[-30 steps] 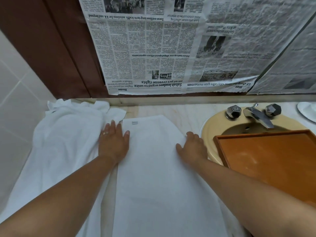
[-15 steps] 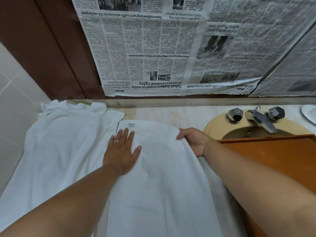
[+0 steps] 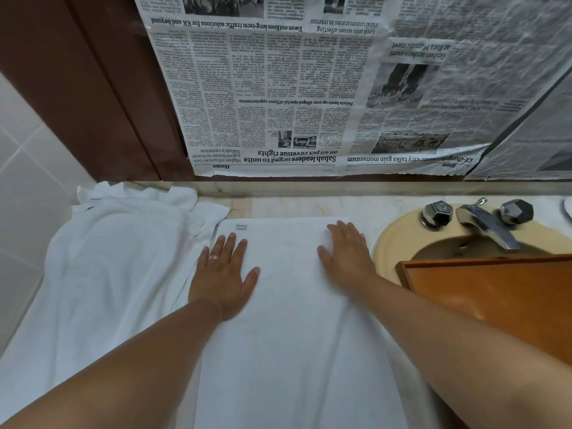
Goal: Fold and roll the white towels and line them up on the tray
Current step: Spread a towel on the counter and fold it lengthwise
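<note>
Your left hand (image 3: 221, 274) | right hand (image 3: 346, 255) | both flat, fingers straight, pressing folded towel (image 3: 288, 320) smooth for rolling.

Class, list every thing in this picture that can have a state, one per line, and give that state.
Middle towel, laid flat on the counter, not yet rolled.
Heap of towels, crumpled, unfolded.
Wooden tray, lying across the washbasin, no towels on its visible part.
Tap, no water running.
Left hand, open, flat on the middle towel.
Right hand, open, flat on the middle towel.
Newspaper, hung upside down.
</note>
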